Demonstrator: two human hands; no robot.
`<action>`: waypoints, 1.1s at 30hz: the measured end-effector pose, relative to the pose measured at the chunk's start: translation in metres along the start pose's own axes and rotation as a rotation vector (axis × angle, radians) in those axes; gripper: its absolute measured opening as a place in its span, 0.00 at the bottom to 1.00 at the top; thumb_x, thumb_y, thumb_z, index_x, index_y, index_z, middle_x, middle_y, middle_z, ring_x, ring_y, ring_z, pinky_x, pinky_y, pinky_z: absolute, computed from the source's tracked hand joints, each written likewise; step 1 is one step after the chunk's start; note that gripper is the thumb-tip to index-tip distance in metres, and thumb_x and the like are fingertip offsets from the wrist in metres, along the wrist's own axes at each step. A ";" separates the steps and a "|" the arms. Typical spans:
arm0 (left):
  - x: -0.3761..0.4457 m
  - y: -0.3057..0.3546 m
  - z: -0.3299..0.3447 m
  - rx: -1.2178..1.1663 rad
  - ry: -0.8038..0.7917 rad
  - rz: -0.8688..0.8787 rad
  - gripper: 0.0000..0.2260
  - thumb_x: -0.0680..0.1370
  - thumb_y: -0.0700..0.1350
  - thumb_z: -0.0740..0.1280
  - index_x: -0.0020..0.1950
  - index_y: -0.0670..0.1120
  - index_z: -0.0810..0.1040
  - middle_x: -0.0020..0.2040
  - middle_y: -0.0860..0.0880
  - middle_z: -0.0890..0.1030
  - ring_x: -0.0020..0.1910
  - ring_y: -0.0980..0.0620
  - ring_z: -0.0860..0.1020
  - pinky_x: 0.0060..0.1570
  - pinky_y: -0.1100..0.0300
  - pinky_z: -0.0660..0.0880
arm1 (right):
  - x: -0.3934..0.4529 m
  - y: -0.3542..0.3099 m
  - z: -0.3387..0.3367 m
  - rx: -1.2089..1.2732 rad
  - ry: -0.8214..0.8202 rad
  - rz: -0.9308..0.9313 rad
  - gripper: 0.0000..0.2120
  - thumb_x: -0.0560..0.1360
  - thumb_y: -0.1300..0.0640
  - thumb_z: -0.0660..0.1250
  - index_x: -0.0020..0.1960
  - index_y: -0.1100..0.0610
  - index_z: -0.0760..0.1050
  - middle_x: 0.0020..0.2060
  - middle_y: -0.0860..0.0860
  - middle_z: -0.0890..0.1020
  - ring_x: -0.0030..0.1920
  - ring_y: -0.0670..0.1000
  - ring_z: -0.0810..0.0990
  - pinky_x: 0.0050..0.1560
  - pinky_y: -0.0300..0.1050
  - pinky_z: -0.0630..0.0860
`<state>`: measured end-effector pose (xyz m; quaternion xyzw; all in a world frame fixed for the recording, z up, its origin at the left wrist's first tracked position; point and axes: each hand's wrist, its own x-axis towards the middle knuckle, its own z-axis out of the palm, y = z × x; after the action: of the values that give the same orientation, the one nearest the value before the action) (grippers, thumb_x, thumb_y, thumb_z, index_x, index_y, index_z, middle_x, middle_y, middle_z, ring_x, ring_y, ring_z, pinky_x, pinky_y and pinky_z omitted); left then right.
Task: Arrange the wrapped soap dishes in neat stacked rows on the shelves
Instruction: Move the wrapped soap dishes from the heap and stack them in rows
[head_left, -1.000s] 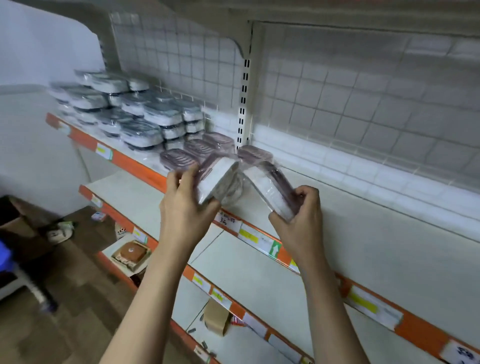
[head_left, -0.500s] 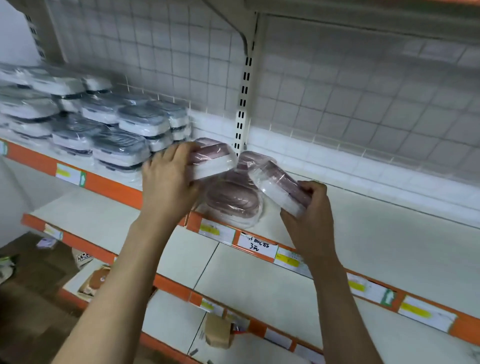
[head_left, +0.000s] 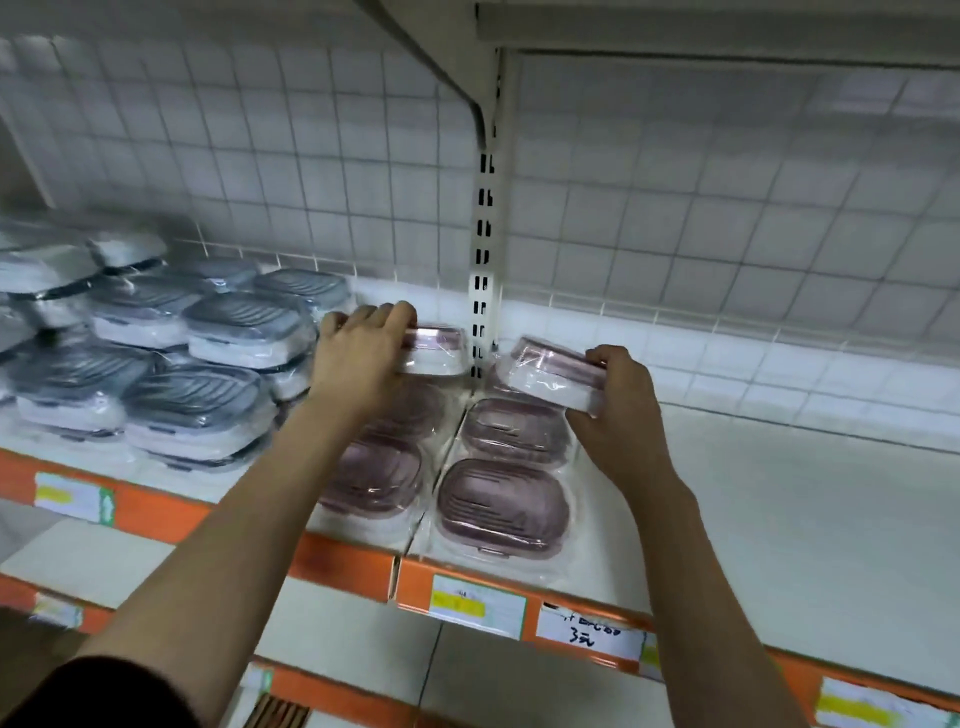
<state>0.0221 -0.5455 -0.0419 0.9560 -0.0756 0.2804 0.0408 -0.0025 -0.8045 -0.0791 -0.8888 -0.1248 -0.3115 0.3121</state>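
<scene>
The left hand (head_left: 363, 353) gripped a level wrapped pink plastic soap dish (head_left: 434, 351); the right hand (head_left: 618, 402) gripped another wrapped pink dish (head_left: 550, 376), tilted, long axis left-right, beside stacked grey wrapped dishes (head_left: 197, 364).

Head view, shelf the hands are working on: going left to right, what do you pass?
Stacked grey soap dishes → left hand gripping a pink soap dish → slotted upright → pink soap dish gripped by the right hand → bare shelf surface.
</scene>
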 end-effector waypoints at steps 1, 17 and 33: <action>0.008 -0.005 0.004 0.042 0.001 0.020 0.15 0.73 0.41 0.65 0.59 0.46 0.69 0.58 0.47 0.77 0.60 0.45 0.72 0.55 0.50 0.61 | 0.007 0.001 0.005 -0.021 -0.007 -0.007 0.23 0.65 0.68 0.72 0.58 0.64 0.71 0.53 0.58 0.76 0.54 0.58 0.73 0.52 0.42 0.65; 0.049 -0.042 0.062 -0.135 -0.240 0.132 0.29 0.70 0.52 0.71 0.69 0.47 0.68 0.63 0.41 0.71 0.65 0.38 0.66 0.66 0.42 0.63 | 0.036 0.005 0.049 -0.278 -0.261 0.000 0.29 0.70 0.46 0.71 0.64 0.61 0.73 0.58 0.61 0.75 0.58 0.63 0.73 0.60 0.54 0.70; 0.053 -0.027 0.085 -0.119 -0.356 0.039 0.27 0.77 0.56 0.64 0.72 0.49 0.63 0.71 0.44 0.64 0.71 0.39 0.59 0.67 0.42 0.64 | 0.050 -0.004 0.061 -0.457 -0.290 0.148 0.25 0.76 0.47 0.64 0.71 0.52 0.66 0.67 0.54 0.68 0.68 0.54 0.64 0.65 0.46 0.63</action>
<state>0.1155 -0.5354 -0.0853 0.9848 -0.1167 0.1026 0.0780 0.0633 -0.7613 -0.0823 -0.9781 -0.0295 -0.1775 0.1045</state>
